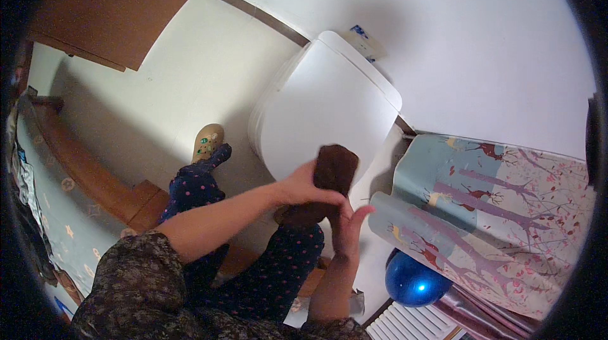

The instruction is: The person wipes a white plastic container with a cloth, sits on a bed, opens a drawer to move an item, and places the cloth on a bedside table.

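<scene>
My left hand (303, 185) grips a dark brown cloth (334, 169) and holds it over the front edge of a closed white toilet lid (329, 102). Just below the cloth, my right hand (349, 226) is raised with the fingers spread; its palm faces the cloth's hanging end, and I cannot tell whether it touches. Both forearms come up from the lower edge, over my legs in dark blue dotted trousers (278, 270).
A patterned shower curtain (487, 213) with tree prints hangs at the right. A shiny blue ball (413, 283) lies below it, beside a white slatted grille (405, 324). A wooden door (120, 11) is at the upper left. My beige slipper (208, 140) stands on the white floor.
</scene>
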`<move>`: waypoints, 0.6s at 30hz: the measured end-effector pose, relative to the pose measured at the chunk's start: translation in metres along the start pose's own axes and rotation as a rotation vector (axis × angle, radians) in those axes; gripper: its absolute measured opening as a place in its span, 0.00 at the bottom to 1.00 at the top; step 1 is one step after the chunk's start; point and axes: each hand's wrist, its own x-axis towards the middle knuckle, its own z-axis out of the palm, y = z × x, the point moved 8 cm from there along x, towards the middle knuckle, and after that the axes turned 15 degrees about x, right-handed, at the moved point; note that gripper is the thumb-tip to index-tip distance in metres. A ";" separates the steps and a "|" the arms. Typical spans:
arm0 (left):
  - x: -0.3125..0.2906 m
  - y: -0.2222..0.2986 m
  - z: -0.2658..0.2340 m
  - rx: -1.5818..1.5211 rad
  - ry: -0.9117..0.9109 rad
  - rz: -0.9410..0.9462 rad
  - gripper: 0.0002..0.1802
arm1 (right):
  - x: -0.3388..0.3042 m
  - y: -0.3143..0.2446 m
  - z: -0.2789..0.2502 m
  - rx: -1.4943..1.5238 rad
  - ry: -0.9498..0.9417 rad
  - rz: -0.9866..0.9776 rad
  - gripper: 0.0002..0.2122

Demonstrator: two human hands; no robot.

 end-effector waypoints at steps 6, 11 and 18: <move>-0.035 -0.022 -0.131 -0.589 0.500 -0.167 0.24 | 0.113 -0.060 -0.004 -0.643 0.305 -0.461 0.22; -0.022 0.008 -0.247 -0.102 0.875 0.136 0.18 | 0.180 -0.023 -0.013 -1.365 0.470 -0.534 0.25; 0.109 0.056 -0.228 0.555 0.824 0.315 0.25 | 0.184 0.000 -0.024 -1.408 0.520 -0.617 0.28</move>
